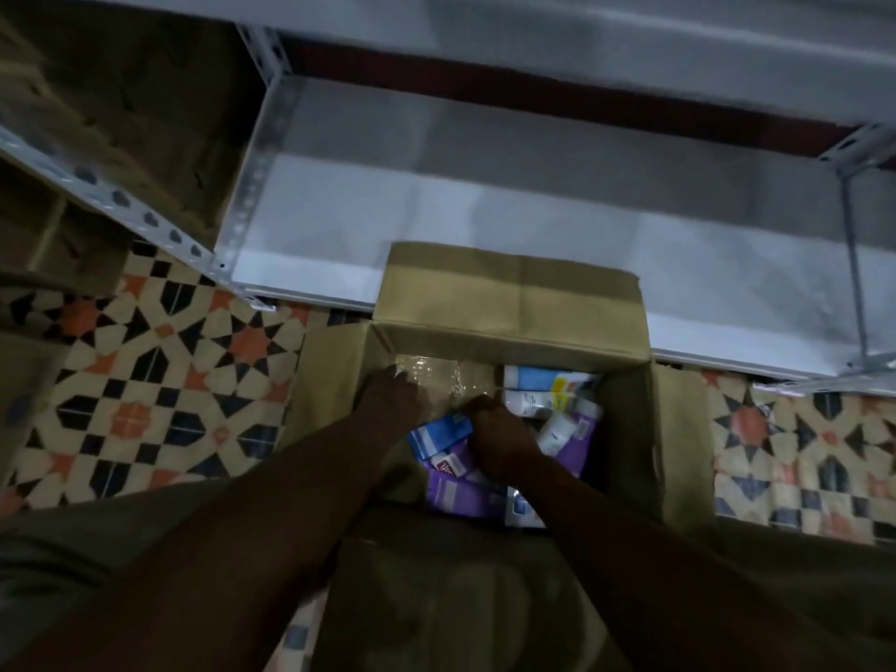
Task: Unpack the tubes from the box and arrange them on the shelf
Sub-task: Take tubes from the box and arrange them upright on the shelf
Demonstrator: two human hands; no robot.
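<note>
An open cardboard box [509, 303] stands on the floor in front of a white metal shelf [485, 206]. Inside lie several tubes and cartons in blue, white and purple [548, 395], with a clear plastic wrap [436, 380] at the box's far left. Both my hands reach into the box. My left hand [392, 400] rests on the plastic wrap, fingers down into it. My right hand [499, 438] is curled among the tubes near a blue and white carton [436, 434]; what it grips is hidden under the hand.
The lowest shelf board is bare and white, with slotted uprights at left [252, 186] and right [858, 283]. A second shelf unit [97, 186] stands at the left. The floor [160, 380] has patterned tiles. Box flaps spread to the left, right and near sides.
</note>
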